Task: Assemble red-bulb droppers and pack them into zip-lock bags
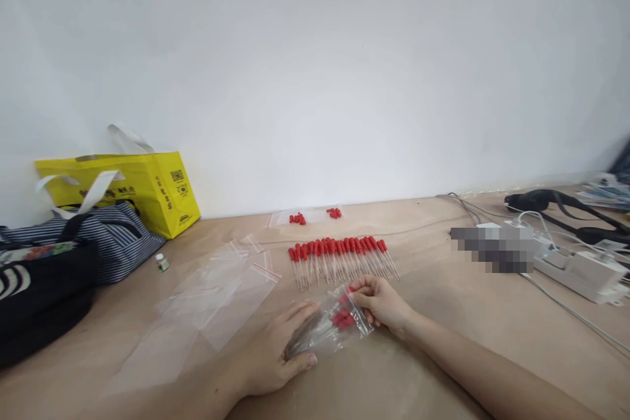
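A clear zip bag (325, 339) lies on the table in front of me, with several glass droppers with red rubber bulbs inside it. My left hand (278, 348) is curved round the closed end of the bag, thumb in front and fingers behind. At the bag's opening, my right hand (381, 302) is closed in a pinch on the edge, near a red bulb; whether the fingertips also grip that bulb is hard to see. Just beyond the bag, a row of droppers (339, 252) lies side by side, red bulbs pointing toward the wall.
Flat clear zip bags (241, 302) overlap on the left. A filled bag (317, 216) with red bulbs lies by the wall. A small bottle (161, 262), yellow bag (147, 190), striped bag (128, 236) and black bag (44, 302) stand left. Cables and a power strip (581, 272) lie right.
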A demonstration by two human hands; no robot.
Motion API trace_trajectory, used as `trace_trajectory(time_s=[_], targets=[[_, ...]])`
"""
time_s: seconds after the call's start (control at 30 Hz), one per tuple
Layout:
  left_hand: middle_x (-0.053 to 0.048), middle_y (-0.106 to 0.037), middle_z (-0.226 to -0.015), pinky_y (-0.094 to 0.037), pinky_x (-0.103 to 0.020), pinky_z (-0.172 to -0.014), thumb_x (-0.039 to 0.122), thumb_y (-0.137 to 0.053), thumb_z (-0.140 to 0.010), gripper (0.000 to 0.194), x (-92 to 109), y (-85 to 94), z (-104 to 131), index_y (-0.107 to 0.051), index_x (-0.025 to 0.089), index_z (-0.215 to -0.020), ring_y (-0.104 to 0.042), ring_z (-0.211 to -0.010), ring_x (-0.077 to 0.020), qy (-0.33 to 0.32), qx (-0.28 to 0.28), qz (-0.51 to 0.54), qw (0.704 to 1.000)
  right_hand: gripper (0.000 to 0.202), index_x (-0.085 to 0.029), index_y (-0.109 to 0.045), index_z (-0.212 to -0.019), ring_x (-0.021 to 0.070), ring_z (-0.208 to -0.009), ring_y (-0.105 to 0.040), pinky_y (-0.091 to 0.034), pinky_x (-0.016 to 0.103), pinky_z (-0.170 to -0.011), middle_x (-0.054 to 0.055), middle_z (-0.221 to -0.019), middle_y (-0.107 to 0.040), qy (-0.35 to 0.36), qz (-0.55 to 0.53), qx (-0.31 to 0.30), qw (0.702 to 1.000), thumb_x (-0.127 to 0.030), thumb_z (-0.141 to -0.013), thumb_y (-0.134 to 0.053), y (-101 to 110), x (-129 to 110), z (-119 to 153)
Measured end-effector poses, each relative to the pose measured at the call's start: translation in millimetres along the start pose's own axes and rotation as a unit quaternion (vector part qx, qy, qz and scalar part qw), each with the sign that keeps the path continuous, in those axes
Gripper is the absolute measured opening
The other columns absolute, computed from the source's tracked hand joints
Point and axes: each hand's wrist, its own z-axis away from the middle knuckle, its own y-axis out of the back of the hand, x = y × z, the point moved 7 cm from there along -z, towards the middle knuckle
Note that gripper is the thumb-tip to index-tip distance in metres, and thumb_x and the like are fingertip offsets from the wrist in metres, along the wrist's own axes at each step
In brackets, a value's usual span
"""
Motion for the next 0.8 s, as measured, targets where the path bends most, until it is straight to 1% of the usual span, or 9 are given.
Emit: trace_trajectory(time_s=[0.17, 0.3, 0.37, 0.43, 0.47, 0.5, 0.6, 0.7, 0.8], targets=[[-0.006, -0.033, -0.136, -0.025, -0.046, -0.1, 0.04, -0.052, -0.076, 0.063, -3, -1.9, 0, -0.027, 0.025, -0.131, -0.029, -0.122, -0.0277, -0.013, 0.005, 0.001, 1.0, 0.026, -0.014, -0.052, -0.064, 0.0054, -0.03, -0.043, -0.025, 0.015, -0.028, -0.004, -0.045, -0.055, 0.001, 0.077, -0.02, 0.997, -0.034, -0.057, -0.066, -5, -2, -1], [-0.005, -0.034, -0.135, -0.026, -0.046, -0.099, 0.041, -0.052, -0.077, 0.061, -2, -1.0, 1, -0.027, 0.027, -0.131, -0.029, -0.122, -0.0275, -0.026, 0.016, 0.001, 1.0, 0.034, -0.013, -0.058, -0.057, 0.0119, -0.05, -0.057, -0.042, 0.022, -0.047, 0.002, -0.056, -0.061, 0.058, 0.068, -0.146, 0.985, -0.046, -0.064, -0.058, -21, -7, 7], [-0.005, -0.035, -0.135, -0.026, -0.046, -0.099, 0.041, -0.051, -0.077, 0.06, -1, 0.0, 0, -0.029, 0.026, -0.131, -0.029, -0.122, -0.0277, -0.022, 0.014, -0.001, 1.0, 0.033, -0.013, -0.061, -0.056, 0.0142, -0.06, -0.059, -0.044, 0.024, -0.057, 0.003, -0.061, -0.063, 0.093, 0.098, -0.184, 0.974, -0.045, -0.067, -0.056, -18, -11, 8], [-0.005, -0.035, -0.134, -0.026, -0.046, -0.1, 0.042, -0.051, -0.077, 0.06, 1, 1.1, 0, -0.03, 0.025, -0.13, -0.03, -0.122, -0.0277, -0.018, 0.008, -0.006, 1.0, 0.028, -0.014, -0.061, -0.055, 0.0146, -0.061, -0.059, -0.043, 0.023, -0.057, 0.001, -0.059, -0.063, 0.11, 0.193, -0.103, 0.97, -0.039, -0.066, -0.057, 6, -14, -2], [-0.006, -0.035, -0.135, -0.025, -0.046, -0.1, 0.042, -0.051, -0.077, 0.06, 2, 1.3, 0, -0.029, 0.025, -0.131, -0.03, -0.122, -0.0278, -0.015, 0.003, -0.009, 1.0, 0.024, -0.014, -0.061, -0.054, 0.0144, -0.06, -0.058, -0.042, 0.021, -0.055, 0.001, -0.058, -0.062, 0.11, 0.249, -0.03, 0.962, -0.035, -0.066, -0.057, 24, -18, -10], [-0.006, -0.034, -0.135, -0.025, -0.046, -0.1, 0.043, -0.051, -0.077, 0.061, 2, 1.3, 0, -0.029, 0.024, -0.131, -0.03, -0.122, -0.028, -0.01, -0.003, -0.011, 1.0, 0.02, -0.014, -0.061, -0.056, 0.0139, -0.06, -0.058, -0.042, 0.02, -0.054, 0.0, -0.059, -0.062, 0.101, 0.296, 0.079, 0.946, -0.031, -0.066, -0.056, 49, -23, -17], [-0.007, -0.032, -0.136, -0.024, -0.047, -0.1, 0.042, -0.05, -0.077, 0.061, 1, 0.5, -1, -0.03, 0.023, -0.131, -0.028, -0.123, -0.0281, -0.001, -0.008, -0.01, 1.0, 0.017, -0.012, -0.062, -0.072, 0.0156, -0.067, -0.059, -0.041, 0.021, -0.057, 0.006, -0.072, -0.064, 0.072, 0.326, 0.211, 0.919, -0.025, -0.069, -0.051, 98, -34, -38], [-0.006, -0.034, -0.135, -0.025, -0.046, -0.1, 0.038, -0.052, -0.076, 0.055, 4, 0.9, -2, -0.035, 0.025, -0.127, -0.028, -0.123, -0.0274, -0.028, 0.012, -0.001, 1.0, 0.02, -0.011, -0.062, -0.078, 0.019, -0.072, -0.059, -0.041, 0.022, -0.056, 0.01, -0.077, -0.064, 0.023, 0.356, 0.281, 0.891, -0.027, -0.067, -0.055, 129, -39, -57], [-0.006, -0.044, -0.127, -0.032, -0.043, -0.096, 0.037, -0.054, -0.075, 0.05, 7, 1.7, -1, -0.043, 0.025, -0.121, -0.039, -0.116, -0.026, -0.052, 0.032, 0.003, 0.998, 0.017, -0.012, -0.061, -0.069, 0.0193, -0.065, -0.06, -0.04, 0.021, -0.05, 0.009, -0.063, -0.063, -0.014, 0.389, 0.293, 0.873, -0.027, -0.062, -0.06, 138, -39, -75]])
